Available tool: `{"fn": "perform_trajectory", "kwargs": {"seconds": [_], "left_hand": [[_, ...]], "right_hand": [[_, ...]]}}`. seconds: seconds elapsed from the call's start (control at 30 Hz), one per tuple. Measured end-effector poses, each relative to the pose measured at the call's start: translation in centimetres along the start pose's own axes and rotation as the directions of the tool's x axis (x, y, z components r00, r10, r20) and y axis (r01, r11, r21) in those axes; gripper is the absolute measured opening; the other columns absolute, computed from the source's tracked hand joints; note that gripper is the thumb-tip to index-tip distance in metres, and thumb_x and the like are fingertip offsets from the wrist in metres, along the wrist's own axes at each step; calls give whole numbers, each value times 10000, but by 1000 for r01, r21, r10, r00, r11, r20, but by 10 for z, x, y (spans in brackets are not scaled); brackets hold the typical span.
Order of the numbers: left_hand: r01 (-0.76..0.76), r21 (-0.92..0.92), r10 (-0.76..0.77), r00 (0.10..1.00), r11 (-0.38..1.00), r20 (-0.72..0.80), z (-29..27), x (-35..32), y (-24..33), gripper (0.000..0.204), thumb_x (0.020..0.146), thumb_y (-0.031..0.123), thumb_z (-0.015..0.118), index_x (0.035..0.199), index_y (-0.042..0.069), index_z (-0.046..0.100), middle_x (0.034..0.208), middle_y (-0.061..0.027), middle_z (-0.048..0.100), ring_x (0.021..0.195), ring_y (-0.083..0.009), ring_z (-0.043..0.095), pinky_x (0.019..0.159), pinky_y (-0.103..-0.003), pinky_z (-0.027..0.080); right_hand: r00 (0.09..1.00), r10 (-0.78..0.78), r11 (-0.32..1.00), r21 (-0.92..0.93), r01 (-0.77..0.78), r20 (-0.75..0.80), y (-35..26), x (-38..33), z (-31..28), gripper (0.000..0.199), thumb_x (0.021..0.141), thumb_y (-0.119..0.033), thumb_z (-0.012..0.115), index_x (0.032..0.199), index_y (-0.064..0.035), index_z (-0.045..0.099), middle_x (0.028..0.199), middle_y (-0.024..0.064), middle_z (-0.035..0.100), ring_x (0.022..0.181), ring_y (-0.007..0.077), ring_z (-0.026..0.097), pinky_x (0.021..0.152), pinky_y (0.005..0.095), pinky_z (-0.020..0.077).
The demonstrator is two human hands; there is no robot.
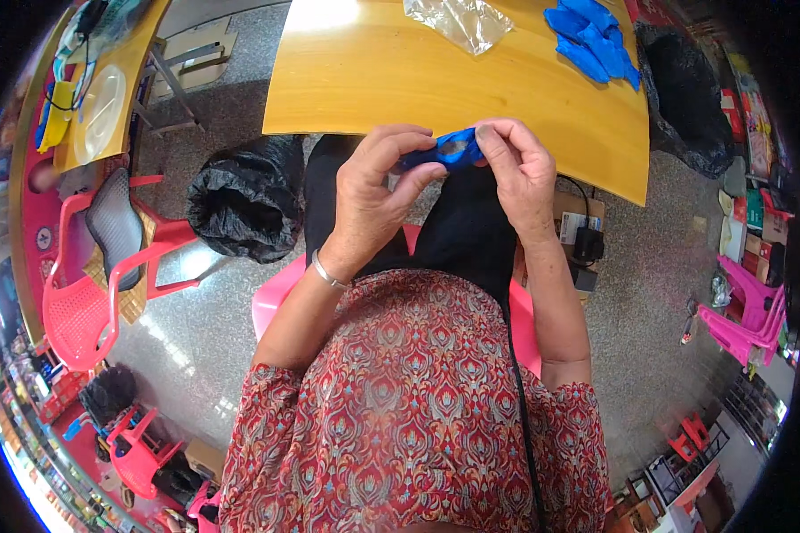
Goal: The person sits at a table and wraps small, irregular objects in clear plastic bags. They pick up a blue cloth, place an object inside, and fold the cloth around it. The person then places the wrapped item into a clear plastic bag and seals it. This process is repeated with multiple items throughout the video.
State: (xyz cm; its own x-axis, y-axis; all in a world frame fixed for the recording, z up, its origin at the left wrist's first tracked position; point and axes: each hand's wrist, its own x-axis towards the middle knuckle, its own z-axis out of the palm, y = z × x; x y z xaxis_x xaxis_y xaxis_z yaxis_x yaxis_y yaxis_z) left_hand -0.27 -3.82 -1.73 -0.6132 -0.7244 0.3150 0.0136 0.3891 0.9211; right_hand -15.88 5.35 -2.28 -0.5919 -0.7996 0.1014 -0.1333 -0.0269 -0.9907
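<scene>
Both ends of that small blue piece [454, 151] are pinched in fingers [404, 143], left hand [378, 182] on one, right hand [522, 180] on the other, by the yellow counter's [373, 75] near edge; a blue heap [594, 43] lies over there, far right.

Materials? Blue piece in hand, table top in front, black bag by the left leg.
Blue piece: slight sheen; fabric or thin plastic, can't tell which.
Table top: probably wood or wood-look laminate, semi-gloss; yellow-brown surface, bright glare near far edge.
Black bag: likely thin plastic film, glossy; crinkles catch highlights.
</scene>
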Motion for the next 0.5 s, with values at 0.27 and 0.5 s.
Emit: {"fn": "perform_trajectory", "kwargs": {"seconds": [0.27, 0.5], "left_hand": [[63, -133, -82, 986, 989, -144, 2, -3, 0, 104, 835, -37, 663, 938, -37, 658, 1001, -117, 663, 920, -153, 616, 843, -259, 479], [125, -434, -248, 939, 892, -239, 9, 0, 17, 69, 852, -26, 646, 920, -29, 656, 960, -113, 678, 921, -164, 624, 847, -273, 484]], "right_hand": [[989, -145, 984, -108, 141, -29, -5, -3, 2, 195, 905, -170, 653, 882, 23, 659, 750, 34, 628, 665, 83, 567, 612, 222, 460], [968, -253, 957, -147, 251, 4, -17, -3, 1, 200, 878, -173, 684, 916, 21, 657, 802, 50, 636, 696, 95, 579, 652, 240, 470]]}}
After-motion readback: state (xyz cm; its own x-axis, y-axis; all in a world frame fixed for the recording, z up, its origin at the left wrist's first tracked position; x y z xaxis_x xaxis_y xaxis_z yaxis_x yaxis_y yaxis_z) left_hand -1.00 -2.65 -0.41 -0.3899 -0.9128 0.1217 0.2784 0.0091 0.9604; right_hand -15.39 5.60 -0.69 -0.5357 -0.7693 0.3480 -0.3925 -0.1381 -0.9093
